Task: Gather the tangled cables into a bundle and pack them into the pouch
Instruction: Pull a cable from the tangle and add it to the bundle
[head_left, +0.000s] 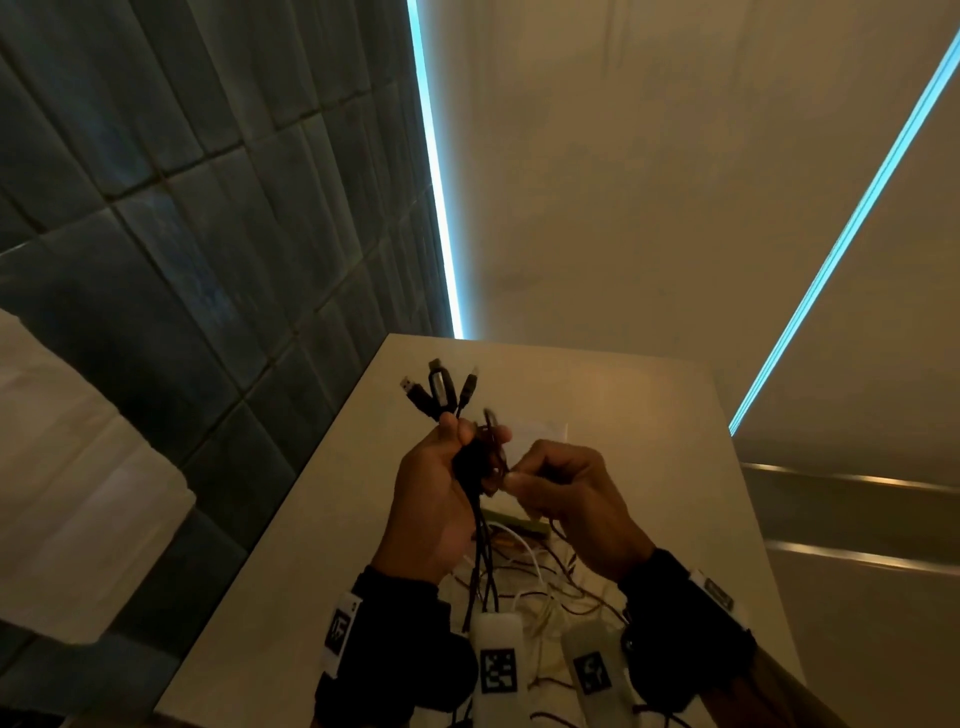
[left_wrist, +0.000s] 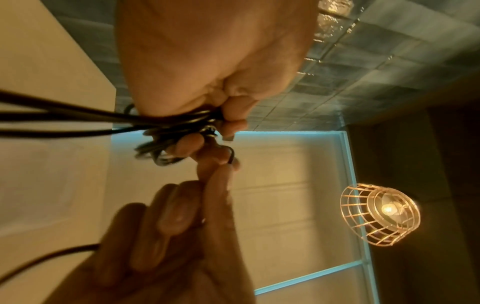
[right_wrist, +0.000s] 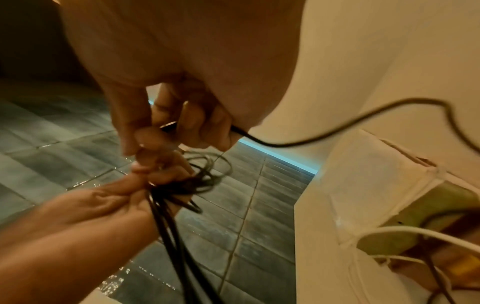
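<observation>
My left hand (head_left: 457, 431) is raised above the table and grips a bundle of black cables (head_left: 480, 460); several USB plugs (head_left: 441, 389) stick up out of the fist. Close on its right, my right hand (head_left: 514, 474) pinches a thin dark cable at the bundle. In the left wrist view the left hand (left_wrist: 231, 121) holds coiled loops (left_wrist: 166, 131), and the right hand (left_wrist: 221, 164) touches them. The right wrist view shows the right hand (right_wrist: 161, 133) with a thin cable (right_wrist: 337, 127) trailing off, the left hand (right_wrist: 140, 185), and a translucent pouch (right_wrist: 389, 185) on the table.
The white table (head_left: 649, 415) runs along a dark tiled wall (head_left: 208, 260) on the left. Loose thin wires and a white cable (head_left: 527, 553) lie under my wrists. A wire-cage lamp (left_wrist: 380, 214) hangs overhead. A pale wall stands behind the table.
</observation>
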